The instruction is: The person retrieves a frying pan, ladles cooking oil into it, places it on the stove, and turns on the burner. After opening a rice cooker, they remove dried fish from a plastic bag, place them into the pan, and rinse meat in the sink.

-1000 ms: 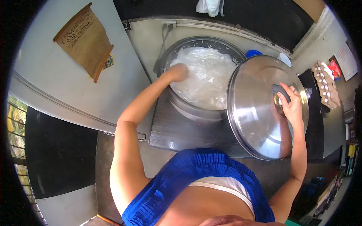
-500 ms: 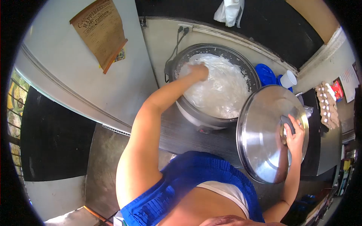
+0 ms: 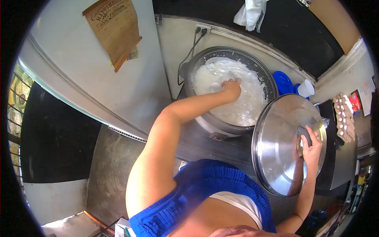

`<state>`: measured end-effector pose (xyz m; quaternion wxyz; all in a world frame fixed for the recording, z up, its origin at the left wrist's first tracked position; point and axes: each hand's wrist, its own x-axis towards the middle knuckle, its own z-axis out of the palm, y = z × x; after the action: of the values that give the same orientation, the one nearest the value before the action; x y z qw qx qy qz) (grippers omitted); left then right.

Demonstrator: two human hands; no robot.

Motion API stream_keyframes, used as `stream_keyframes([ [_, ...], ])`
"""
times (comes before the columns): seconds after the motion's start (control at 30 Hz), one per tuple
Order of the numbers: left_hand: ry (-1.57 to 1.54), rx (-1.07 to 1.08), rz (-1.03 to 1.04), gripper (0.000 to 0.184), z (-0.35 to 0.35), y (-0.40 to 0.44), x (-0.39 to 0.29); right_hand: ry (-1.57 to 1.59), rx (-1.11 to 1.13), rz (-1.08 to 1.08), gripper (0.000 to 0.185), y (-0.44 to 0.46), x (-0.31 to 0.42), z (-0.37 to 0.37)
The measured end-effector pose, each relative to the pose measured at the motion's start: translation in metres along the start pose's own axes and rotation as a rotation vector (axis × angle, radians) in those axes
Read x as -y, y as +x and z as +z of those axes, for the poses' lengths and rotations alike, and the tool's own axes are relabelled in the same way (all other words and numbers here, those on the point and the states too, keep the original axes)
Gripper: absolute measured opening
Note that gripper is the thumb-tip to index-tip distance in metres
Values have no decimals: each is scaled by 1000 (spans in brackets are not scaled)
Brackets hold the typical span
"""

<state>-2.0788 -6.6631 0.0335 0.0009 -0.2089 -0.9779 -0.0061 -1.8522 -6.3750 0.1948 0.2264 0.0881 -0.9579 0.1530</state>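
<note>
1. Left hand (image 3: 233, 90): reaching into the large cooker (image 3: 272, 85), with its fingers curling together against the clear plastic sheet (image 3: 221, 71). Cannot tell whether the fingertips are pinching a fold or only pressing.
2. Right hand (image 3: 312, 150): closing around the dark handle (image 3: 304, 136) of the metal lid (image 3: 276, 146), thumb and fingers wrapping it. A ring is showing on one finger.
3. Lid: tilting beside the cooker, its edge overlapping the cooker's right rim in view. Cannot tell whether the two are touching.
4. Plastic sheet: lying crumpled inside the cooker, covering a white mass. White grains (image 3: 252, 73) are clinging to the dark inner wall around it.
5. Cooker: standing open on the dark bench (image 3: 213, 152), near the wall. Two plugs (image 3: 203, 31) are sitting in the wall outlet behind it.
6. Beyond the lid: a white cup (image 3: 306, 89) is resting near a blue round item (image 3: 283, 83). Farther right, a brown egg tray (image 3: 343, 118) is lying near a red packet (image 3: 354, 102).
7. Left side: a brown paper sheet (image 3: 114, 29) is hanging on a pale upright panel (image 3: 130, 83).
8. Top: a white plastic bag (image 3: 250, 15) is hanging against a black surface.
</note>
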Motion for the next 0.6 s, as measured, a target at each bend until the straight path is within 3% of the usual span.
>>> stream_keyframes([
  [0.2, -24, 52, 10, 41, -9, -2, 7, 24, 61, 40, 33, 3, -1, 0],
  [0.33, -288, -16, -62, 39, 9, 19, 45, 29, 75, 39, 32, 10, 4, 2],
  [0.47, -225, 35, -100, 39, 9, 32, 93, 74, 60, -10, 33, 26, 17, 12],
  [0.53, -77, 355, 3, 38, -2, 34, 115, 87, 55, -43, 33, 39, 26, 19],
  [0.57, -70, 351, 10, 38, -4, 28, 124, 86, 48, -37, 33, 49, 27, 24],
  [0.6, -181, 159, 81, 37, -5, 17, 134, 39, 30, -120, 33, 58, 25, 32],
])
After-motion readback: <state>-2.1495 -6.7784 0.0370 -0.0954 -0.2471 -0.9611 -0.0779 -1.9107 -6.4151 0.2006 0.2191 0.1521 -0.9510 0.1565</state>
